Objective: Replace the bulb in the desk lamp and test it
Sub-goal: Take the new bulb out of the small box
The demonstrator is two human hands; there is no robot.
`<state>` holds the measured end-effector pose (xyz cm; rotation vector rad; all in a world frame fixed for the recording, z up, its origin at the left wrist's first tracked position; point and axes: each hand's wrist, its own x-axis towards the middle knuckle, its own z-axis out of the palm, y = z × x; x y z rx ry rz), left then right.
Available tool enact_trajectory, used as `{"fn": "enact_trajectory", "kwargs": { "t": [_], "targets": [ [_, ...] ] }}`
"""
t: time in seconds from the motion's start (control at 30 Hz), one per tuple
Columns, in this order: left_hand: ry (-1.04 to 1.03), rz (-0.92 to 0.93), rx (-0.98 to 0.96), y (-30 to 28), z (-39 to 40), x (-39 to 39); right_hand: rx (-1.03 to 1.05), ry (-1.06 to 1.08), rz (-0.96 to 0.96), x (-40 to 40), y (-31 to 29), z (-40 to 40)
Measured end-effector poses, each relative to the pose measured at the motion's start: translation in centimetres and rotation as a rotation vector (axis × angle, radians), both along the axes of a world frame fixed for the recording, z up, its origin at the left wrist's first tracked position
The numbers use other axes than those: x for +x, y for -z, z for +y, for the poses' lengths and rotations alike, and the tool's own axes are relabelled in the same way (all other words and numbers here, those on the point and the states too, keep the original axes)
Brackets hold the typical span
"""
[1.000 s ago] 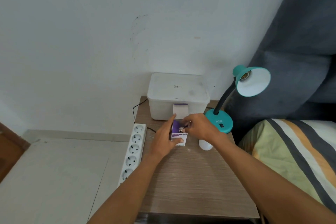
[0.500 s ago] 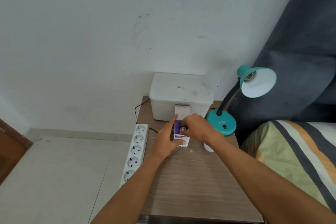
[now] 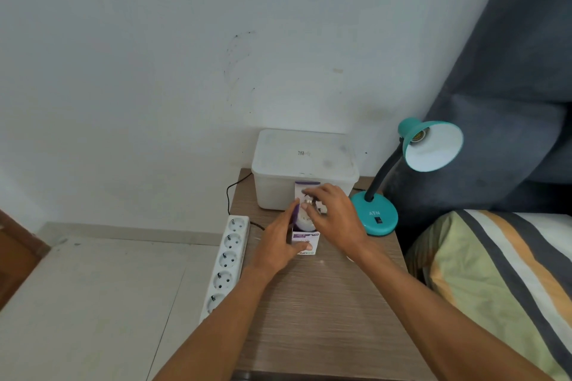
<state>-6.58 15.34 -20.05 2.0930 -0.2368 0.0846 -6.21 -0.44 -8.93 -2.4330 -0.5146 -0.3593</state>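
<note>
So the lamp [image 3: 430, 145] socket is bare, old bulb is already out, which is probably the white thing poking out under the right forearm, hard to tell. The left hand [image 3: 280, 244] grips the little purple-and-white bulb box [image 3: 305, 241] upright on the desk [image 3: 325, 312], in front of the white storage box [image 3: 305, 164]. The right hand [image 3: 332, 213] pinches the new bulb [image 3: 306, 219] by its metal base, about halfway out of the open top. Left to do: screw it into the shade, plug into the power strip [image 3: 227, 260], flip the switch
</note>
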Motion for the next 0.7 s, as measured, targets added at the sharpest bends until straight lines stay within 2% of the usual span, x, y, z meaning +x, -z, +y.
{"fn": "enact_trajectory", "kwargs": {
  "t": [0.1, 0.2, 0.4, 0.57, 0.7],
  "targets": [
    [-0.006, 0.006, 0.016, 0.2, 0.0, 0.0, 0.19, 0.104, -0.079, -0.2, -1.1, 0.4],
    [-0.017, 0.025, 0.005, 0.3, -0.1, -0.2, 0.306, 0.226, -0.048, 0.3, -1.6, 0.6],
    [-0.023, 0.056, -0.012, 0.3, -0.1, -0.4, 0.469, 0.489, 0.33, 2.2, 1.0, 0.3],
    [-0.037, 0.082, 0.001, 0.5, -0.2, -0.2, 0.668, 0.465, 0.454, 2.8, 1.0, 0.5],
    [-0.035, 0.085, -0.002, 0.4, -0.1, -0.1, 0.674, 0.435, 0.45, 2.4, 1.3, 0.2]
  ]
}}
